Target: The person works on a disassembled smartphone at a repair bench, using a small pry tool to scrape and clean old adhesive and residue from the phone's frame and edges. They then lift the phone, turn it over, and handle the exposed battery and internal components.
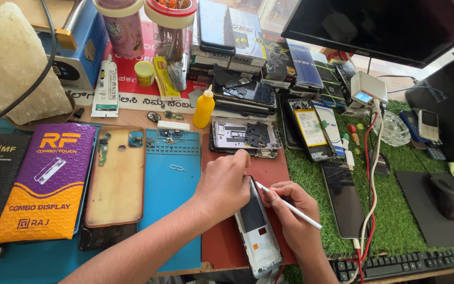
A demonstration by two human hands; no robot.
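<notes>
My left hand [226, 181] rests on the upper end of an opened phone frame [258, 239] and steadies it on the dark red mat [219, 244]. My right hand [290, 210] grips a thin white tool [289, 205] like a pen, its tip touching the phone's right edge near the top. The phone lies lengthwise, inner side up, with its lower end near the desk's front edge.
A blue work mat [169, 184] holds a yellowish phone back cover [116, 179], small parts and a pin. Another opened phone [245, 134], a yellow bottle [204, 109], boxes, a dark phone [342, 197] on green turf, cables, keyboard [395, 263] and mouse [447, 195] surround me.
</notes>
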